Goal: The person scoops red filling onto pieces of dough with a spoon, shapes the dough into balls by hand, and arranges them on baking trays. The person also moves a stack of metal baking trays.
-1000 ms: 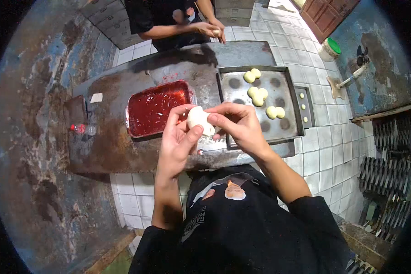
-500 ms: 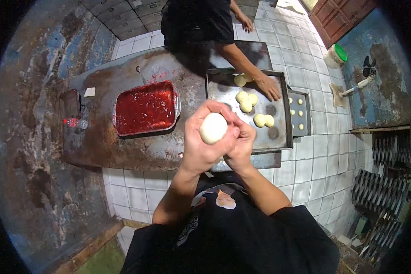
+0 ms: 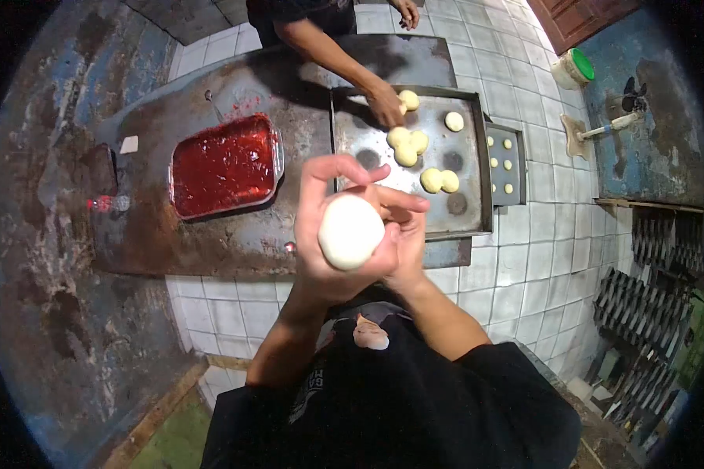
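Left fingers (image 3: pixel 332 166): wrapped round dough ball (image 3: pixel 350 232), near counter (image 3: pixel 219 246) edge
Right fingers (image 3: pixel 403 201): extended alongside, cannot tell whether gripping
Dough ball: could split if squeezed hard, or drop if loosened

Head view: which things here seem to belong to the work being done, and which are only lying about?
Probably part of the work:
held dough ball
large tray with dough balls
clear dish of red mixture

Probably just lying about:
bottle
green-lidded bucket
pale square piece
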Tool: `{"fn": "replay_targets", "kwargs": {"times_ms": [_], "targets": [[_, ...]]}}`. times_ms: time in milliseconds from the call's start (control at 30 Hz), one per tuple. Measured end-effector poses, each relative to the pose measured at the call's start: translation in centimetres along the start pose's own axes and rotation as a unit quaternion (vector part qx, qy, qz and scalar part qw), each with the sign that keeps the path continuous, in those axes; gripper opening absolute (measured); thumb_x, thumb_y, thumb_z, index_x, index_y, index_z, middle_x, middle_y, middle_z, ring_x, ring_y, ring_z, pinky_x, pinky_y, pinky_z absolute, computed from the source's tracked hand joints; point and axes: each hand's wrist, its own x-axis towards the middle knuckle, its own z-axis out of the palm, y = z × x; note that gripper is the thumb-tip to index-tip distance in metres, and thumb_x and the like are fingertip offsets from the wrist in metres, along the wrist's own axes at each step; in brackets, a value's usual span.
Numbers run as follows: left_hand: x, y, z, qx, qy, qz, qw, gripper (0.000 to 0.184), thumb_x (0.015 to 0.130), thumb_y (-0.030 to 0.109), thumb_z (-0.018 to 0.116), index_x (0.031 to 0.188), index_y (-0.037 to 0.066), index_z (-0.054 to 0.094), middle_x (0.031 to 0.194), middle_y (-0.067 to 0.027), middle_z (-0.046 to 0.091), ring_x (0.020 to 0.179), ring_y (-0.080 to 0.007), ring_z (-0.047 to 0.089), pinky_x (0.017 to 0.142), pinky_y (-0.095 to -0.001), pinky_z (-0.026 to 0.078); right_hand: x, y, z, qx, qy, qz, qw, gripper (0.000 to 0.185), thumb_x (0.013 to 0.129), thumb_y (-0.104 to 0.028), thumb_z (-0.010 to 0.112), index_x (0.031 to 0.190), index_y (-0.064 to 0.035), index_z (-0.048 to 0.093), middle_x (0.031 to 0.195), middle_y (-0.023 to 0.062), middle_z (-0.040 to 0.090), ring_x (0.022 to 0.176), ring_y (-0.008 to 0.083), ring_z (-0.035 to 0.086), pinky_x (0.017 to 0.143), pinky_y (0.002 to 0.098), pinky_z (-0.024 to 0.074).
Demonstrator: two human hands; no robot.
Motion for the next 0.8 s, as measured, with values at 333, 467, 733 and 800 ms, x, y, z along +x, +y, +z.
{"fn": "replay_targets", "kwargs": {"times_ms": [333,467,733,800], "targets": [[-3.9,-12.5,-5.5,0.135,0.017,-0.176,0.975,0.058,0.083,0.008,0.083,0.123,0.007,0.041,0.097,-0.014,0.074,0.099,-0.0212,0.074,0.082,-0.0358,0.06,4.4,-2.3,-5.9,-0.396,-0.189,0.142,0.887,0.059,0.078,-0.014,0.089,0.132,-0.0044,0.065,0.132,0.0071,0.064,0.115,0.0178,0.064,0.09,0.0313,0.0579],[-4.8,-18.4,-6.0,0.221,-0.04,-0.205,0.953,0.062,0.082,0.013,0.084,0.125,0.009,0.04,0.096,-0.0215,0.072,0.094,-0.0367,0.075,0.08,-0.0438,0.059,4.5,2.1,-9.9,-0.487,-0.17,0.167,0.84,0.048,0.08,-0.017,0.088,0.122,-0.0032,0.07,0.124,0.0063,0.067,0.107,0.0167,0.066,0.086,0.0312,0.0584],[-9.1,-22.1,-11.0,0.357,-0.047,-0.289,0.887,0.1,0.075,0.016,0.086,0.154,0.014,0.026,0.129,-0.0277,0.058,0.117,-0.0448,0.063,0.092,-0.0525,0.053,5.2,14.5,-21.5,-0.602,-0.285,0.18,0.724,0.044,0.081,-0.014,0.08,0.124,-0.0079,0.069,0.116,0.0109,0.065,0.11,0.0278,0.067,0.091,0.0382,0.0577],[-11.6,-20.5,-12.9,0.369,-0.032,-0.299,0.879,0.102,0.075,0.015,0.086,0.155,0.014,0.024,0.128,-0.0244,0.056,0.115,-0.04,0.061,0.094,-0.0489,0.052,4.5,17.1,-22.9,-0.641,-0.363,0.159,0.658,0.05,0.086,-0.019,0.076,0.133,-0.0071,0.062,0.129,0.0129,0.06,0.121,0.0302,0.061,0.101,0.0396,0.0526]]}}
